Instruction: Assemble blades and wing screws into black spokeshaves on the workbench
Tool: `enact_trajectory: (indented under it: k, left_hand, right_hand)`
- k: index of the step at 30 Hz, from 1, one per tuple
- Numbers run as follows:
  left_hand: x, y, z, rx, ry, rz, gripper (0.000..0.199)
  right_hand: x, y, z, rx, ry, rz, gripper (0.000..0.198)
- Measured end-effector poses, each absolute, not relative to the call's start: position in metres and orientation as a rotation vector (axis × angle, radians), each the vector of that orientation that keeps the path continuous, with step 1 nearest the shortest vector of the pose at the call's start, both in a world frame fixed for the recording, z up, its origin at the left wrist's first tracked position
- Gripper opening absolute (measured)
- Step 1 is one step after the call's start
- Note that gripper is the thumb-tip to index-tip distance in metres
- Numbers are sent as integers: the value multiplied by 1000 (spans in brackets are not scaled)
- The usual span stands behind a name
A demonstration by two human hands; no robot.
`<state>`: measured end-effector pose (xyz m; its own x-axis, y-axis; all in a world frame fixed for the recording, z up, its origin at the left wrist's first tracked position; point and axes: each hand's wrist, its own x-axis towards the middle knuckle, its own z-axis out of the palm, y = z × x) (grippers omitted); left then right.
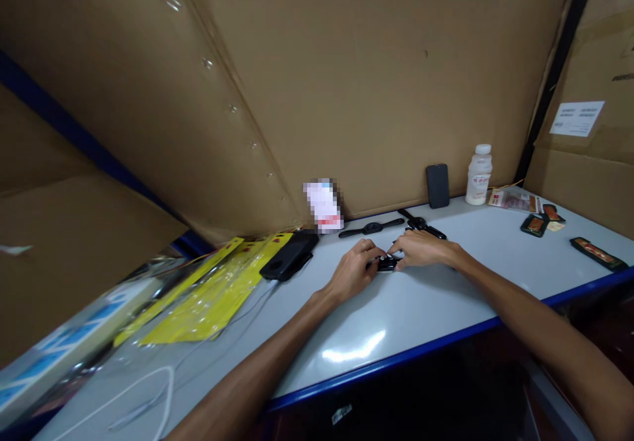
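My left hand (354,266) and my right hand (421,248) meet over the light table top. Between them lies a small glossy black object (387,264), mostly covered by my fingers, so its kind does not show clearly. The left fingers curl against its left end, while the right thumb and fingertips grip its right end. Just behind the hands, a black watch (372,228) lies stretched out with its strap flat. Another black watch (419,222) rests beyond my right hand, partly hidden by it.
A black power bank (290,256) with a cable and yellow plastic packages (212,296) lie left. A lit phone screen (324,206), a dark phone (438,186) and a white bottle (479,175) stand along the cardboard wall (376,98). Small food packets (599,253) lie right.
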<state>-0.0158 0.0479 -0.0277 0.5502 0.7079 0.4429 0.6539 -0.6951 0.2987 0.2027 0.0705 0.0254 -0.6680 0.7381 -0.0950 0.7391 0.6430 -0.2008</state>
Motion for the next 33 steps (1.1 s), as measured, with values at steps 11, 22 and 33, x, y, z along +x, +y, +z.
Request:
enact_trajectory:
  k: [11, 22, 33]
  left_hand:
    - [-23, 55, -25, 2564, 1376, 874, 32]
    - [-23, 51, -16, 2634, 1454, 607, 29]
    - [-29, 51, -12, 2598, 1385, 496, 27]
  right_hand:
    - [203, 72, 22, 1287, 2834, -337, 50]
    - [203, 68, 22, 1253, 2891, -226, 30]
    - [200, 60, 28, 1262, 2927, -139, 28]
